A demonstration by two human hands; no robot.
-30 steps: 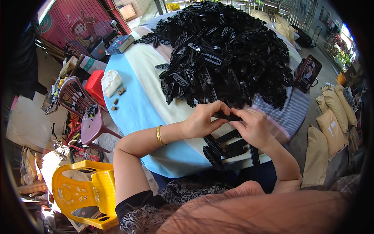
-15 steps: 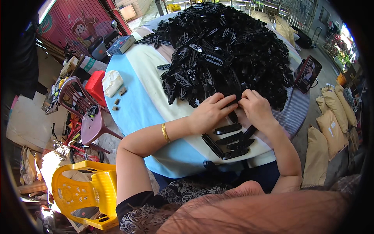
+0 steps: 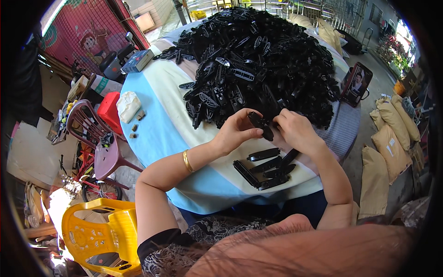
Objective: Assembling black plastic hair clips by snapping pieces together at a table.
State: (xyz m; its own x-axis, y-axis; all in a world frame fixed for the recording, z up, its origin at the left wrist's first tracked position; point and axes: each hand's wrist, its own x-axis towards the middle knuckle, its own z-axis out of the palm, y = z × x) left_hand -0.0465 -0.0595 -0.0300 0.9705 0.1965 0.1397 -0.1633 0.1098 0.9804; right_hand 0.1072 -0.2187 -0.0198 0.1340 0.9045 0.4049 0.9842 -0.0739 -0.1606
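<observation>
My left hand (image 3: 235, 131) and my right hand (image 3: 295, 130) meet over the table and together hold one flat black plastic part (image 3: 261, 125) between their fingertips. Just beyond them rises a big heap of the same black plastic parts (image 3: 263, 55). Below my hands, near the table's front edge, lies a small row of several sorted black parts (image 3: 266, 168). A gold bangle sits on my left wrist (image 3: 187, 160). The round table (image 3: 157, 134) is covered with a blue and cream cloth.
A framed picture (image 3: 356, 85) leans at the table's right side. A white wrapped lump (image 3: 128, 105) and a dark box (image 3: 138, 60) lie on the left. A purple chair (image 3: 99, 143), a yellow plastic chair (image 3: 99, 235) and tan sacks (image 3: 387, 147) surround the table.
My hands moved up from the sorted row to the heap's edge and lifted a black part; the row below them now lies uncovered.
</observation>
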